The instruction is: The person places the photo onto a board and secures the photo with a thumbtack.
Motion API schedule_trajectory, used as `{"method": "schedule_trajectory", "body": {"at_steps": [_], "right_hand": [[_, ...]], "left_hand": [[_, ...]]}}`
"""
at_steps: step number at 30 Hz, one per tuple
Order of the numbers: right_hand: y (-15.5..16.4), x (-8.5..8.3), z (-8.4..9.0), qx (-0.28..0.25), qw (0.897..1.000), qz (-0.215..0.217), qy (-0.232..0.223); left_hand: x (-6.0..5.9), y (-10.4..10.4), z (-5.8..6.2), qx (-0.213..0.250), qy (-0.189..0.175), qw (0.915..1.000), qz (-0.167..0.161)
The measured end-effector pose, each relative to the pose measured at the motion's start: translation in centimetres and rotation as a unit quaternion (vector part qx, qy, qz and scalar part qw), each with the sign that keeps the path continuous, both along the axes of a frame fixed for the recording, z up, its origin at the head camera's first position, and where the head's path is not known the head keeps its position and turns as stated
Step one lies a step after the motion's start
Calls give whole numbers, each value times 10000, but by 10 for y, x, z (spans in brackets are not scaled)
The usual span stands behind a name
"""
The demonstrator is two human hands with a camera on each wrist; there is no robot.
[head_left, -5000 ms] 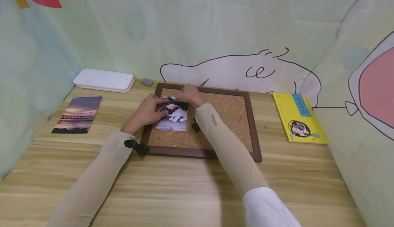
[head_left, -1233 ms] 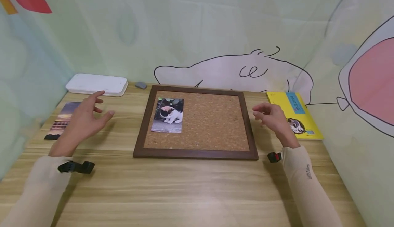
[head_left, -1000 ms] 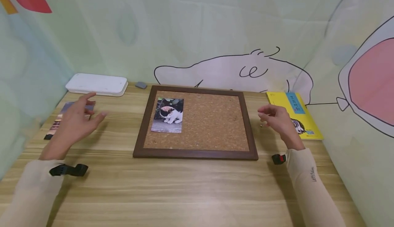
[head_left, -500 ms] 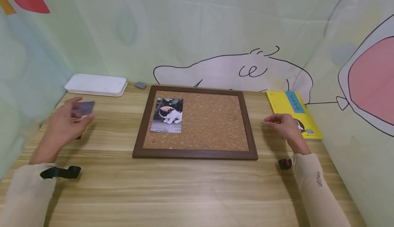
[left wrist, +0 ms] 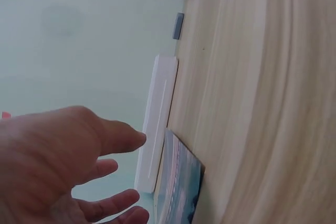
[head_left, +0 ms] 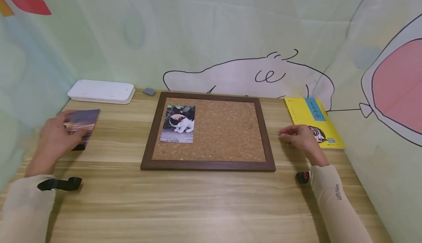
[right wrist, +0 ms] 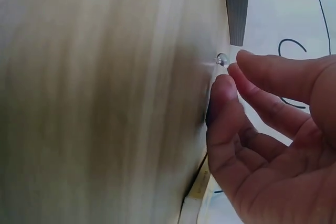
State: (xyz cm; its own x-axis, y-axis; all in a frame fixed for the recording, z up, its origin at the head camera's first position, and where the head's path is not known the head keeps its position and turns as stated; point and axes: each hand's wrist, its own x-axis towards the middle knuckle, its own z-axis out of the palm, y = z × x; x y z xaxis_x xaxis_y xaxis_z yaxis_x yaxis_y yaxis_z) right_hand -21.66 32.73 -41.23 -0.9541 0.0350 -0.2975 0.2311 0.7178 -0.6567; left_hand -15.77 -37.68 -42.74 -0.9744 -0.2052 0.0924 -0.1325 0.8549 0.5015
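Observation:
My left hand [head_left: 54, 137] is over the left part of a sunset photo [head_left: 87, 120] lying on the table. Its fingers are loosely bent, and in the left wrist view they look apart from the photo [left wrist: 181, 182]. At the right, my right hand [head_left: 301, 138] reaches down to a small silver thumbtack [right wrist: 222, 59]. The thumb and fingertips are right beside the tack, with no clear grip on it. Between the hands lies a brown-framed cork board [head_left: 230, 133], with a cat photo [head_left: 178, 124] on its left part.
A white case [head_left: 101, 91] stands at the back left, beside a small grey block [head_left: 149, 92]. A yellow book [head_left: 301, 113] lies to the right, partly behind my right hand. A printed curtain [head_left: 204, 27] borders the table at the back and sides.
Both hands have left the cat photo on the board and moved apart. The left has gone to the sunset photo. The right has come down to the thumbtack.

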Motion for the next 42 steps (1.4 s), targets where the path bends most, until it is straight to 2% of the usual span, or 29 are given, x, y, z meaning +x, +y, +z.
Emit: {"method": "schedule_trajectory", "body": {"at_steps": [10,15,20,25,31,36,42], "right_hand": [[-2,-3,-4,286,9995,-1,99],[-1,-3,-5,266,9995,73,162],[-1,-3,-7,263,9993,145,214],[-1,-3,-7,246,9995,121,161],[-2,-4,-7,30,9999,53,-83],[-2,-3,-6,-121,9996,35,-233],[-1,-2,-6,-192,9992,-82,-348]], "left_hand": [[2,-12,0,64,-152,9990,426],[3,-16,-4,-40,-340,9988,338],[3,-19,-7,-103,-362,9992,154],[3,-17,-5,-154,-406,9989,194],[3,-11,-1,-351,-548,9965,531],[6,-10,0,-329,-656,9936,860],[9,-15,-1,-401,-574,9925,1006]]}}
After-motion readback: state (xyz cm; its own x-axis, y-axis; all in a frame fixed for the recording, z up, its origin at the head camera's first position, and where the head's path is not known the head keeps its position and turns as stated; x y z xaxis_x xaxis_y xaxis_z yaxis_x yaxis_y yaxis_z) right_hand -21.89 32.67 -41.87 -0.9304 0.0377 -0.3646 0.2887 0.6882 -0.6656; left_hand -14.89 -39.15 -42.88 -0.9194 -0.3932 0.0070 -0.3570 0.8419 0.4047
